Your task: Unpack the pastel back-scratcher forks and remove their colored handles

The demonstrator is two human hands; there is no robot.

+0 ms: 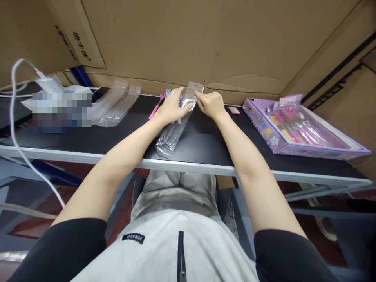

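While cardboard sheets (182,39) walled off the back of the bench, the black tabletop (205,141) stretched across the whole view, its pale front edge running just above the person's lap. At its right end sat a purple cardboard tray (273,141), tilted slightly, with pink and yellow packed items (289,123) lying in it. Toward the left lay a small pile of empty clear sleeves (116,103), and beyond them a white charger with its cable (13,102) looping down off the table.

Between the two forearms lay one long clear plastic bag (173,131), running slantwise from the near table edge up to its white header card (195,87) at the far end. The left hand (172,105) rested across the upper part of this bag, fingers loosely curled and pressed on the plastic, not fully closed. The right hand (211,103) was closed in a pinch, thumb and fingertips gripping the bag's top just beside the header. Both hands met at that end, nearly touching.

Just behind the left hand, small plastic forks (160,100) in pink and blue lay partly hidden by the fingers. A little pink tag (234,110) lay flat between the right wrist and the tray.
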